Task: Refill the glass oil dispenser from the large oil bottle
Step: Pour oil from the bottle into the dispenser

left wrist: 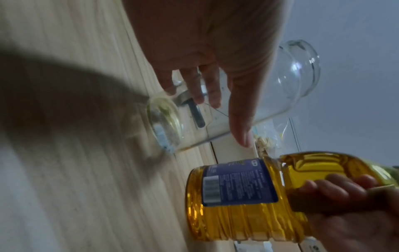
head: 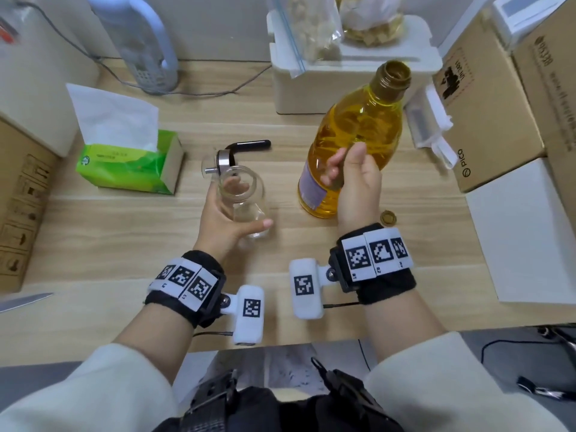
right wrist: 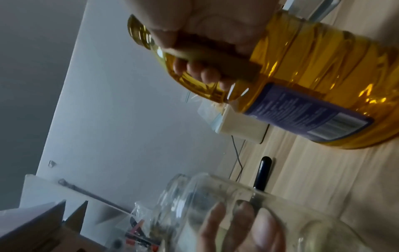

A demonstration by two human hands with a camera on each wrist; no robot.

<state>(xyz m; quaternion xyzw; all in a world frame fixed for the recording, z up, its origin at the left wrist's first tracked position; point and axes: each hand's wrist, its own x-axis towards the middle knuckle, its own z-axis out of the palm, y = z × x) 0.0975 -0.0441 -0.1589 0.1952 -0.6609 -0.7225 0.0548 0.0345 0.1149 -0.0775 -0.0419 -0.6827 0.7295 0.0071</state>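
Left of the glass oil dispenser (head: 246,199), a green tissue box (head: 131,166) lies on the wooden table (head: 109,222). The dispenser stands uncapped and almost empty, a thin film of oil at its base; the left hand (head: 224,219) wraps it, fingers curled behind the glass, thumb across the front. Just behind the dispenser lies its metal pourer lid with black handle (head: 240,151). Right of the dispenser, the large oil bottle (head: 352,145) stands nearly full and open; the right hand (head: 355,179) curls its fingers tightly round the bottle's handle. Near the bottle's base, right of the dispenser, rests the gold cap (head: 388,217). Opening appears complete; lifting, tilting, pouring and recapping remain.
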